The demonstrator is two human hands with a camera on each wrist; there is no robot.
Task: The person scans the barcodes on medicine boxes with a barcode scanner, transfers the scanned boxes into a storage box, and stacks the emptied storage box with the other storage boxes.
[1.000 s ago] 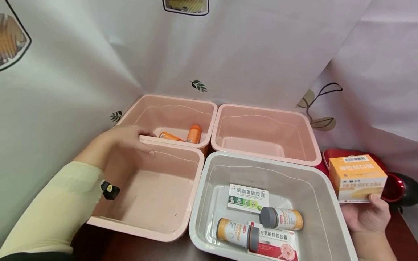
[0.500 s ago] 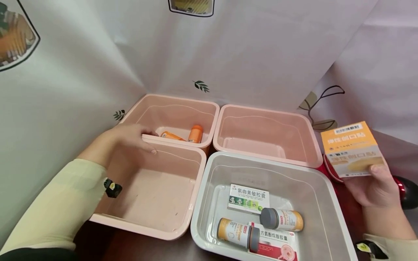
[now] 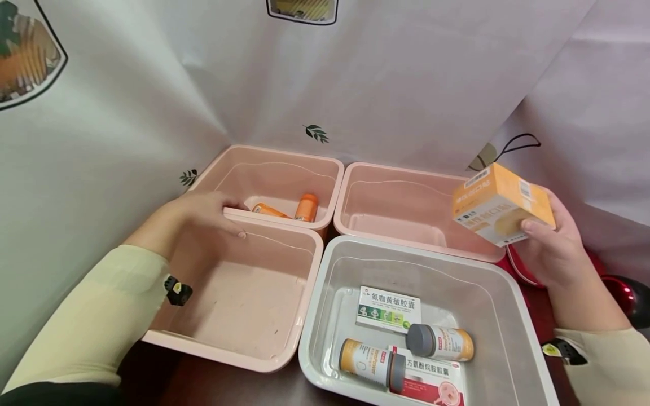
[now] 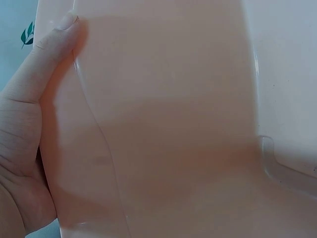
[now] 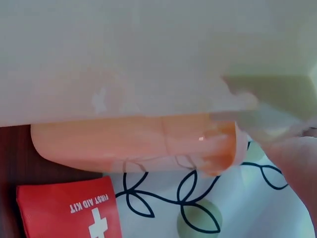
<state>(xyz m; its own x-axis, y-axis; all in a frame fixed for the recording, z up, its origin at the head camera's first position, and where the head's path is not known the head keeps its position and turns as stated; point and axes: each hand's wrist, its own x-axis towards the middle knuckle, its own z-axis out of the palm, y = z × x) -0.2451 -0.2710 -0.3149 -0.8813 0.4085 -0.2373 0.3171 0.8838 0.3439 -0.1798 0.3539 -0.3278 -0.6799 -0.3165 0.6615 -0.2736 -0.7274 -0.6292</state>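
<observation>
My right hand [image 3: 556,242] holds an orange-and-white box of adhesive bandages [image 3: 500,206] in the air, thumb on its printed side. In the head view, the box overlaps the right end of the back right pink bin [image 3: 406,245]. My left hand [image 3: 203,211] grips the far rim of the front left pink bin [image 3: 238,361], thumb on the inner wall and fingers over the edge. The left wrist view shows that thumb [image 4: 62,37] against the pink wall. Inside the back left pink bin [image 3: 284,155] lie two orange bottles [image 3: 307,208].
A grey bin [image 3: 335,254] at front right holds two grey-capped bottles [image 3: 373,363] and two flat medicine boxes [image 3: 388,307]. Beside the bins, a red first aid kit [image 5: 69,208] lies on the dark table. A black object with red lights [image 3: 624,296] stands at far right.
My right hand has lifted the box of adhesive bandages and carried it left from beside the grey bin, tilting it. The left hand keeps its grip on the rim.
</observation>
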